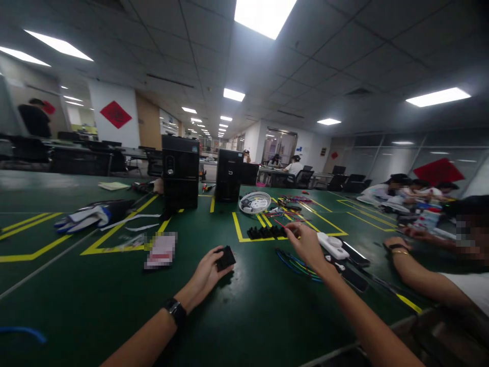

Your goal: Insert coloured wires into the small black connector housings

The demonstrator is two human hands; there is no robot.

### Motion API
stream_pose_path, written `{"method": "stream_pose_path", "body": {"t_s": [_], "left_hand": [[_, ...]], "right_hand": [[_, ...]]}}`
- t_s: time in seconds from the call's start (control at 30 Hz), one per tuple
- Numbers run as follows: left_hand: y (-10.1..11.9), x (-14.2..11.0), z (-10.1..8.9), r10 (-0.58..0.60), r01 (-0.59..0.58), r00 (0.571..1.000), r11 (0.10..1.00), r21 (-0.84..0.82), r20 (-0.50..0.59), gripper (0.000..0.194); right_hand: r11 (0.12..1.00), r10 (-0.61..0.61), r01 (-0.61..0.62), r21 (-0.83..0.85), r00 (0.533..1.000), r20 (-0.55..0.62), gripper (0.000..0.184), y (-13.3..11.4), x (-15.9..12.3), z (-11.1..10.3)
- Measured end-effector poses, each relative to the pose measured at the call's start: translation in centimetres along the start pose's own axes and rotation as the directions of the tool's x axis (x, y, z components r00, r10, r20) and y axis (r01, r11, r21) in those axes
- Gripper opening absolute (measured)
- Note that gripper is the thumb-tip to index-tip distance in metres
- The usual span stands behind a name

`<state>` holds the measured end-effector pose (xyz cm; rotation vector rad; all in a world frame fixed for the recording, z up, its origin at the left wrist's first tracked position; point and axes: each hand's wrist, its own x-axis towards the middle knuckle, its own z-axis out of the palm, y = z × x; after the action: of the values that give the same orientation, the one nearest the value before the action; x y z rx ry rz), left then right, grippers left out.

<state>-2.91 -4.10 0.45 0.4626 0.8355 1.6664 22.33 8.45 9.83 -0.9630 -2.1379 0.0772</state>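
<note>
My left hand [209, 267] is closed around a small black block-shaped part [226, 258], holding it just above the green table. My right hand [306, 243] pinches a thin red wire [279, 223] between thumb and fingers. Just left of that hand, a row of black parts [262, 233] lies along a yellow tape line. Beneath the right wrist are blue and green wires [296, 265], lying in a loose curve. Right of it sit a white device [331, 246] and a dark phone [356, 253].
Two black computer towers [181, 173] [229, 176] stand at the back. A white basket [255, 203] and tangled wires [294, 204] lie beyond my right hand. Gloves [87, 216] and a pinkish packet [161, 251] lie leftward. A co-worker's arm [416, 275] rests at right.
</note>
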Motion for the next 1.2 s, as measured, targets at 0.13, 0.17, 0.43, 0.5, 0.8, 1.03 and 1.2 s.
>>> {"method": "stream_pose_path", "body": {"t_s": [0.13,0.17,0.43,0.5,0.8,1.03,1.2], "left_hand": [[0.5,0.0,0.2,0.085,-0.090,0.994,0.994,-0.064,-0.073,0.021],[0.6,0.0,0.2,0.113,-0.119,0.989,0.990,-0.074,-0.092,0.021],[1.0,1.0,-0.8,0.198,-0.209,0.975,0.971,-0.117,-0.100,0.020],[1.0,1.0,-0.7,0.188,-0.197,0.978,0.975,-0.102,-0.085,0.020],[0.9,1.0,-0.6,0.195,-0.199,0.978,0.978,-0.060,-0.073,0.017],[0.9,1.6,-1.3,0.215,-0.221,0.973,0.974,-0.057,-0.086,0.017],[0.8,1.5,-1.3,0.242,-0.243,0.968,0.970,-0.010,-0.063,0.019]], "right_hand": [[0.954,-0.241,0.216,0.206,0.965,0.104,0.020,-6.4,-0.9,5.0],[0.939,-0.282,0.249,0.238,0.953,0.113,0.020,-7.6,-1.4,6.5],[0.910,-0.203,0.201,0.362,0.979,-0.035,0.018,-9.3,-3.5,11.7],[0.904,-0.228,0.215,0.369,0.974,-0.008,0.019,-9.0,-3.8,11.6],[0.905,-0.237,0.224,0.361,0.971,-0.007,0.017,-8.9,-4.3,11.2],[0.905,-0.310,0.278,0.321,0.949,0.051,0.016,-8.9,-5.1,11.3],[0.912,-0.306,0.275,0.305,0.950,0.058,0.016,-8.9,-5.2,11.6]]}}
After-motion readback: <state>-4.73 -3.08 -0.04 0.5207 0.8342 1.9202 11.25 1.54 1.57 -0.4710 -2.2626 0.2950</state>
